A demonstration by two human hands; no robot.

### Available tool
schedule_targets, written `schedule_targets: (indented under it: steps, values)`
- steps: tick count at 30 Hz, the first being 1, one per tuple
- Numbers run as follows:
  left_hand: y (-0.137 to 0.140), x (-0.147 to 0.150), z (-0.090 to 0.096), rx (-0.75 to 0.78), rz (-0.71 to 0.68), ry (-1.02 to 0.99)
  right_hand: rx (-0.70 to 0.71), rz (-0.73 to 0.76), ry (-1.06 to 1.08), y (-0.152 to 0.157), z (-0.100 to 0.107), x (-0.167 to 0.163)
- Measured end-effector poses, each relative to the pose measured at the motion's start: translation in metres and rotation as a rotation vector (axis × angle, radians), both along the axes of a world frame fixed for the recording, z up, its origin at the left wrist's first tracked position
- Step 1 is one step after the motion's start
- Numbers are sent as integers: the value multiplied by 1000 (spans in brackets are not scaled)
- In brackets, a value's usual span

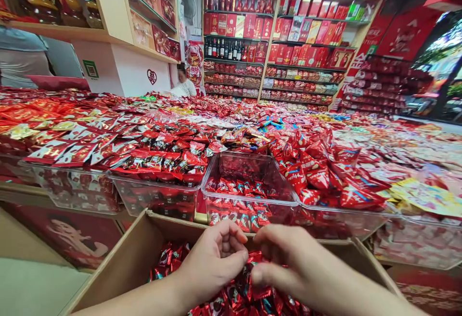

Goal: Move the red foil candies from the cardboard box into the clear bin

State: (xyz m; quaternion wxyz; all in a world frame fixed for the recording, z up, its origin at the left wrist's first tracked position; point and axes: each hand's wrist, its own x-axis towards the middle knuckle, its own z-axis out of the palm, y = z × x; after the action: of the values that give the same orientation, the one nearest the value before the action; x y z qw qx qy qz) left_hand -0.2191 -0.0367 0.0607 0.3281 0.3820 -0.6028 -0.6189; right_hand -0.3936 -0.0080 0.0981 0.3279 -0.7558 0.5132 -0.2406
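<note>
Head view shows 1 left hand (pixel 221 258) and 1 right hand (pixel 288 251), bare, above 1 cardboard box (pixel 124 256). The left fingers are curled, the thumb near them; the right thumb and fingers stand apart; whether either hand grips something, I cannot tell. Red wrapped candies (pixel 234 299), too many to count, lie inside the box under the hands. Just beyond its edge stands 1 clear bin (pixel 245 164), partly filled with small red packets (pixel 234 188), between 2 fuller bins (pixel 157 193); 2 persons (pixel 186 88) show behind
</note>
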Motion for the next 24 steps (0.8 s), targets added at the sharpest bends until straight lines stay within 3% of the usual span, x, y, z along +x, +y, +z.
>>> schedule_targets:
  steps: [2,5,8,10,15,20,24]
  values:
    - [0,0,-2,25,26,-3,112,-7,-85,5,-32,11]
    - [0,1,-7,55,8,70,231,-17,-332,0,-53,10]
    - [0,0,-12,127,-154,132,337,-70,-572,-4,-55,3]
    - [0,-1,-14,223,-225,115,410,-109,-622,-3,-55,0]
    - [-1,-2,-15,356,-204,66,445,-147,-612,3,-57,-3]
    - [-2,-2,-10,323,-221,74,500,-178,-638,3,-57,-4]
    - [-3,-3,-13,296,-184,-8,403,-160,-535,2,-63,-7]
